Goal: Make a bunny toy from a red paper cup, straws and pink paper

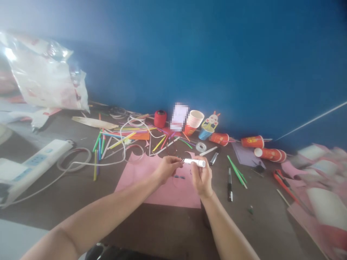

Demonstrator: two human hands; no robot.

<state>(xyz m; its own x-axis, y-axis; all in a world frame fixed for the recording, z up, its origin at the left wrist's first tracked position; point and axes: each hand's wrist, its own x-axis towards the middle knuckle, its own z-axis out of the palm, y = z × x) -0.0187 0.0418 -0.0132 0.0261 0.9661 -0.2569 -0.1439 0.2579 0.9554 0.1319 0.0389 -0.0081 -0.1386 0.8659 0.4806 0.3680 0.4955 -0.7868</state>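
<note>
My right hand point(201, 177) is closed round a small white tube point(195, 162), held level above a pink paper sheet point(141, 171). My left hand point(166, 168) pinches something tiny at the tube's left tip; I cannot make out what it is. Both hands hover just over the sheet's far part. A small dark piece point(179, 177) lies on the pink paper below them.
Coloured straws point(101, 146), a white cable point(81, 164) and a power strip point(29, 166) lie to the left. Red thread spool point(160, 118), paper cups point(195, 119), red cups on their sides point(252, 141), tape ring point(201, 146), pens point(230, 184), and pink scraps point(320, 180) fill the right. A blue wall stands behind.
</note>
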